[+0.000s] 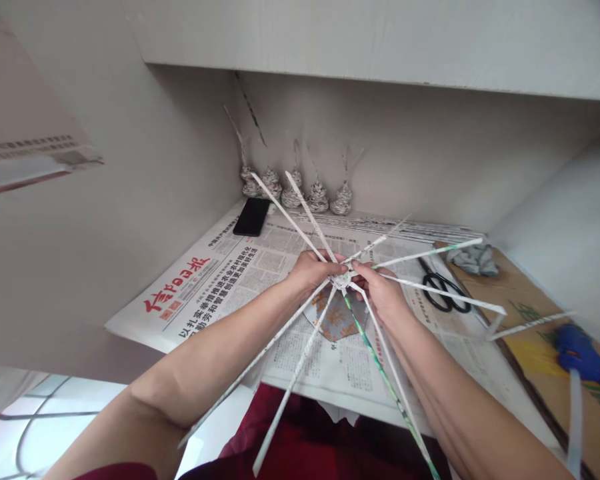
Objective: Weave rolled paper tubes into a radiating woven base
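Here's the woven hub (341,281), a small knot of pale, tightly rolled paper, held above the middle of the surface, well in from its near edge. Long, slim paper strips (300,375) fan out from it like spokes, mostly white with print flecks, one patched in vivid green, another bent sharply at its tip.

The left hand (311,272) has it pinched on one side, thumb pressed on top and fingers curled below. The right hand (380,288) closes from the other side, its thumb almost meeting the left one; both grips are tight and small.

Beneath them, a flat grey piece (337,328) with orange characters lies on the printed newspaper (285,360) covering the surface. At the far left corner there's a smooth black phone (251,217), and behind it, along the far edge, ridged gourd-shaped pieces (318,198) with wispy stems. Thin paper rods (420,231) line that edge further right.

Toward the right edge, black-handled scissors (434,279) lie beside brown cardboard (510,275), which carries a crumpled grey wad (475,259) and a blue glue gun (577,350) with a translucent stick.
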`<state>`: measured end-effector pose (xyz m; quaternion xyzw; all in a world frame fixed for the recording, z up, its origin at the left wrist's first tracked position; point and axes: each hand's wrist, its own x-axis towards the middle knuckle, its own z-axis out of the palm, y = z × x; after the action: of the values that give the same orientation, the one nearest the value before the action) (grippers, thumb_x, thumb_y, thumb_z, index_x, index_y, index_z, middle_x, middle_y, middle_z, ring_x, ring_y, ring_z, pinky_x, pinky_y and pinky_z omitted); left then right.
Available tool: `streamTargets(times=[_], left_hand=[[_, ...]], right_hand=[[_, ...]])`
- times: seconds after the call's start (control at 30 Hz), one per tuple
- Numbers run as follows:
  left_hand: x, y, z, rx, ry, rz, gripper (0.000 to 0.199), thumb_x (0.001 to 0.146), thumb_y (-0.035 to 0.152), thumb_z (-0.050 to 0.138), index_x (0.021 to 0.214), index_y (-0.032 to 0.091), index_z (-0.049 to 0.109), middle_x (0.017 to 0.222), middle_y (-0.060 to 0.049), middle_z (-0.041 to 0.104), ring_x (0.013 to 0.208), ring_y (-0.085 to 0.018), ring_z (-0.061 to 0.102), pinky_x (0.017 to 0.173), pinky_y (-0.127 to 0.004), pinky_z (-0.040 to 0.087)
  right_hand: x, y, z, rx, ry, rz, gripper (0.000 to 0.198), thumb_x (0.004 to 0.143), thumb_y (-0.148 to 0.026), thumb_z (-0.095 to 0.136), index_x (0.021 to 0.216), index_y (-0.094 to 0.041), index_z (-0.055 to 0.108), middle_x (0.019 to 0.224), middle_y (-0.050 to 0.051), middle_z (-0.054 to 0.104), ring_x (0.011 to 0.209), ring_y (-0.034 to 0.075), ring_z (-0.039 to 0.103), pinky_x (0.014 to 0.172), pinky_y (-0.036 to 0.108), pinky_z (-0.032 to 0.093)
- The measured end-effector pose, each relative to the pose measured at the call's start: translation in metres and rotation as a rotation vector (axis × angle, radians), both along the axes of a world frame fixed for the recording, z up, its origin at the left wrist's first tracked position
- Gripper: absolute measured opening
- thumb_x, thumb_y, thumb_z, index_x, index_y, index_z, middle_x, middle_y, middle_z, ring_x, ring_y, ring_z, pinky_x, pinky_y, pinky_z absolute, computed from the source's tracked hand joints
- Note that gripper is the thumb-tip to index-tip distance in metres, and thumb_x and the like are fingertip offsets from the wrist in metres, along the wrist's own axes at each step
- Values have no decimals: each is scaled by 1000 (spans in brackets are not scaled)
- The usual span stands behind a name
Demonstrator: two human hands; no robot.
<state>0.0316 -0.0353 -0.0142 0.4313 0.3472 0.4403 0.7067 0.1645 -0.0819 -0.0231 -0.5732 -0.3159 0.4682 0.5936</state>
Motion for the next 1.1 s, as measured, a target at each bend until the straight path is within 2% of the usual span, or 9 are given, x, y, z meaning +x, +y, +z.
streamTargets(times=[0.1,0.2,0.33,0.5,0.63,0.73,0.9,1.0,1.1], left_hand=[[0,-1,-2,40,29,8,23,51,11,80,73,11,72,59,-2,67,53,-13,61,60,-27,50],[-1,0,-4,128,71,3,24,53,15,80,76,11,73,64,-3,69,57,-14,62,62,-27,51],[-4,3,-7,248,165,14,23,56,18,79,77,11,74,68,-4,71,61,-15,63,64,-26,51],[-5,8,-10,262,166,11,21,58,19,77,77,13,74,68,-3,71,61,-15,64,65,-27,52],[-6,8,-10,287,201,30,22,59,21,77,80,13,75,71,-4,72,64,-16,65,67,-27,52],[-6,6,-9,298,228,33,22,60,21,78,80,13,75,71,-4,72,64,-15,65,66,-25,51],[-6,5,-6,140,122,-82,30,53,15,83,81,11,74,66,-4,70,60,-14,63,66,-26,51],[-7,6,-4,10,51,-127,39,45,13,87,81,9,73,64,-4,69,58,-14,63,65,-27,51],[-6,6,-5,-38,2,-174,40,44,20,89,79,8,72,65,-5,69,58,-14,62,64,-27,51]], right_hand=[[0,1,2,-37,-7,-30,22,60,-35,73,63,-16,63,49,-1,59,40,11,50,33,22,31],[-2,2,4,2,54,-14,20,57,-31,74,65,-16,64,49,-2,58,41,11,49,33,21,31],[-2,2,7,48,162,39,22,51,-25,77,68,-15,67,54,-1,61,45,10,49,36,19,31],[1,-1,11,62,197,159,23,51,-20,79,70,-15,68,62,1,65,54,11,55,42,20,38],[2,-3,13,43,233,199,27,55,-27,82,75,-16,68,64,1,66,55,12,56,42,21,39],[2,-3,13,-3,235,145,27,59,-34,81,73,-17,66,59,0,63,51,11,55,39,21,36],[4,2,8,23,168,36,23,54,-21,79,70,-19,62,54,-3,59,48,12,53,38,22,37],[7,5,3,56,123,18,25,52,-20,79,73,-19,64,53,-3,58,48,12,53,40,23,40],[8,4,0,70,74,36,26,54,-22,80,75,-19,66,53,-3,58,49,13,54,42,24,43]])
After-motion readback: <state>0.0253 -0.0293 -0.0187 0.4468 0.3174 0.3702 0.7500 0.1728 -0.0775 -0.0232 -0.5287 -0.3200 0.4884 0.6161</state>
